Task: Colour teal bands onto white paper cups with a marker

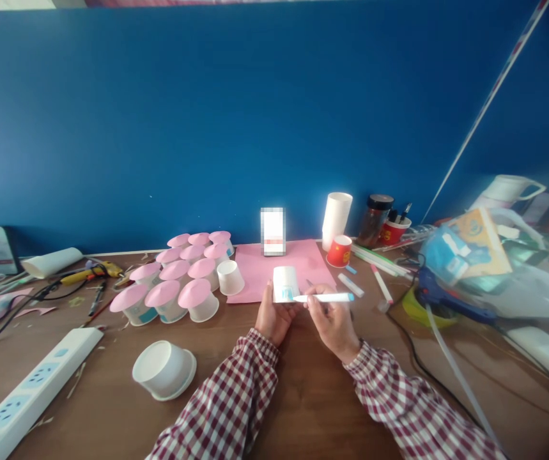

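Centre of frame, just below mid: left hand point(273, 317) wraps fingers round a small white paper cup point(286, 284), upside down, held just above the tabletop point(303, 396). Right hand point(334, 321) pinches a white marker w/ blue cap point(324, 298), lying horizontal, tip touching the cup's side. Pink paper sheet point(259, 265) lies right behind. Pink-topped cups point(178, 281) cluster centre-left; a white bowl point(165, 369) sits lower left.

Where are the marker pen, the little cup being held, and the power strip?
marker pen point(324, 298), head view, middle of its white barrel.
little cup point(286, 281), head view, upper white side wall.
power strip point(34, 388), head view, top face near its sockets.
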Demonstrator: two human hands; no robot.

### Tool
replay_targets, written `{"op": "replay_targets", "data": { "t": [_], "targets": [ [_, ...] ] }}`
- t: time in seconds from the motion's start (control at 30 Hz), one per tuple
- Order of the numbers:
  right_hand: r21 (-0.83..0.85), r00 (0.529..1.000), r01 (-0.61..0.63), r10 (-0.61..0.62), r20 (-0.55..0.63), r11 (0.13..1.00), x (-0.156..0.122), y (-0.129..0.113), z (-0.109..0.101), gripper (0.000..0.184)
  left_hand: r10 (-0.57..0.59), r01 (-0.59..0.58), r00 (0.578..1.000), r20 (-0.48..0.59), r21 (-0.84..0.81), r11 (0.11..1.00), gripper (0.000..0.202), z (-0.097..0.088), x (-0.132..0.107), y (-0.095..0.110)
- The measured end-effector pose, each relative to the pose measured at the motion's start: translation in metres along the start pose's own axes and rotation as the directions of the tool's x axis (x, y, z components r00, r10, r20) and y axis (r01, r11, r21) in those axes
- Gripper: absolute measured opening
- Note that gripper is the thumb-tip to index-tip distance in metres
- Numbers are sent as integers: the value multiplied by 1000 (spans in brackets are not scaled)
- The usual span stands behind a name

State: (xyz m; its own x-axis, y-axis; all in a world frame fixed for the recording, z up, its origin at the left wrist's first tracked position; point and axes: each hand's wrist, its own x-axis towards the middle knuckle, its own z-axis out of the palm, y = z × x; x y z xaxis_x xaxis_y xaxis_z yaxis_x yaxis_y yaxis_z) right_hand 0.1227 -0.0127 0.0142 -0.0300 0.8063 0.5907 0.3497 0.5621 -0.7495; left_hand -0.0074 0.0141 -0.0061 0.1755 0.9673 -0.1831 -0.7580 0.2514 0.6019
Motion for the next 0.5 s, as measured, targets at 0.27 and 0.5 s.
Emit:
{"op": "replay_targets", "data": {
  "t": [0.27,0.5],
  "targets": [
    [18,1000,-16,16,-11,1000,0,-1,-1,17,-1,1,1000,-6,1,1000,43,0,1,0],
    [38,998,-20,22,-55,999,-4,3,0,12,43,-47,996,84,42,998,42,4,1,-4]
  ]
}}
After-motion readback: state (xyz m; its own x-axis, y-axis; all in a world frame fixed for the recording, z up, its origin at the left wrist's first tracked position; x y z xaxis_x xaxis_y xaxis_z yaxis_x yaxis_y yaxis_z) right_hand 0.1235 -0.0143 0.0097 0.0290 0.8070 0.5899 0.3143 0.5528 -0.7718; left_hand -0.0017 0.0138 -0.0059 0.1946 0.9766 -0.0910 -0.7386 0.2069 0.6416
